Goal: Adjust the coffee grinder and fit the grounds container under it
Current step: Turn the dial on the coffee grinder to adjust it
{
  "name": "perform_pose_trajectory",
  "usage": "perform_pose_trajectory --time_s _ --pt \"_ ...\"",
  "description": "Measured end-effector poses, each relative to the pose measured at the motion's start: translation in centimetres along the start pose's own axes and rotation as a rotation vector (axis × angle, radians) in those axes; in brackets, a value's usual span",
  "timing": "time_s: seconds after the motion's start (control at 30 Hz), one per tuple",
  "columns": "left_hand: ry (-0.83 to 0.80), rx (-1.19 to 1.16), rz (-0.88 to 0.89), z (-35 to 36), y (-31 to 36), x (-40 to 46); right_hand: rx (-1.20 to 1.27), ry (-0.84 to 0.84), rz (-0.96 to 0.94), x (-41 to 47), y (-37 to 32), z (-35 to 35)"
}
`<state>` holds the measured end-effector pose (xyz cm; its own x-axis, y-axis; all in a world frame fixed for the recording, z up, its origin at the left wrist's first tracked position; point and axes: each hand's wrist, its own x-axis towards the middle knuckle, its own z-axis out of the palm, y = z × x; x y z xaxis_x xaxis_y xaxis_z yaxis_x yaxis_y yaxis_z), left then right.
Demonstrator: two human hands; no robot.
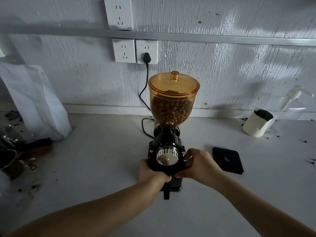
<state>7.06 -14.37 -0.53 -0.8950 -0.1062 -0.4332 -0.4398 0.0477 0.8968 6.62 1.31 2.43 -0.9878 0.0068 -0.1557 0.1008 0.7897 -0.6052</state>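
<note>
Two hands grip the grinder (166,151) from either side, both forearms reaching in from the bottom edge and meeting at the machine's front. The left hand (152,174) wraps the lower left of the black body, fingers curled tight against it, thumb tucked under the front. The right hand (200,164) clasps the right side, fingers bent around the housing and the thumb pressing in near the base. Whether either hand also holds a grounds container beneath cannot be told; the hands hide that spot.

The grinder stands upright in the middle of the counter (106,168), close to the wall. Its body is glossy black, with a ribbed chrome knob (167,155) facing forward between the hands. A black bar sticks out low at the front, toward the camera. On top sits an amber hopper (172,100), lidded and roughly half full of beans. A black cord (145,86) runs from behind up to a plug (146,57) in a wall socket.

Right of the grinder, near the right hand, a flat black square lid (228,159) lies on the counter. Farther right stands a cream pitcher (257,124). A white bag (34,100) leans at the left, with scattered grounds and dark clutter below it.
</note>
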Motion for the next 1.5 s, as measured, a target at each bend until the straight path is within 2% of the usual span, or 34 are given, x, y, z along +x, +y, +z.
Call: perform_pose_trajectory --time_s 0.1,0.17,0.27,0.33,0.4,0.43,0.53,0.6,0.7,1.0,1.17,1.5 --pt "-0.008 0.013 0.026 -0.3 -0.2 0.3 -0.035 -0.035 -0.05 0.0 0.3 0.3" --pt "-0.045 0.041 0.069 -0.6 -0.1 0.6 -0.034 -0.167 -0.039 0.0 0.5 -0.3" --pt "-0.134 0.201 0.207 -1.8 0.4 1.7 -0.153 -0.347 0.003 0.8 0.8 -2.7" --pt "-0.354 0.27 0.359 -3.4 0.8 2.9 -0.106 -0.36 0.022 1.7 0.7 -4.4" --pt "-0.59 0.436 0.508 -5.0 1.2 4.2 0.122 -0.272 0.037 2.9 0.3 -5.2" --pt "-0.633 0.527 0.556 -5.6 1.4 4.8 0.273 -0.195 0.053 3.5 0.1 -5.1" --pt "-0.583 0.624 0.585 -6.0 1.6 5.9 0.626 0.036 0.084 5.4 -0.7 -3.9" --pt "-0.528 0.604 0.567 -5.7 1.6 6.2 0.696 0.07 0.076 6.5 -1.2 -3.0" --pt "-0.505 0.612 0.548 -5.4 1.6 6.7 0.747 0.011 0.058 7.9 -2.0 -1.9" --pt "-0.456 0.616 0.481 -5.8 1.2 7.2 0.729 -0.346 0.051 10.9 -2.4 -1.7" --pt "-0.457 0.658 0.474 -5.8 1.4 7.2 0.887 -0.318 0.072 11.5 -2.1 -0.5" --pt "-0.43 0.673 0.544 -5.5 1.2 7.0 0.892 -0.294 0.008 11.3 -1.7 0.3"
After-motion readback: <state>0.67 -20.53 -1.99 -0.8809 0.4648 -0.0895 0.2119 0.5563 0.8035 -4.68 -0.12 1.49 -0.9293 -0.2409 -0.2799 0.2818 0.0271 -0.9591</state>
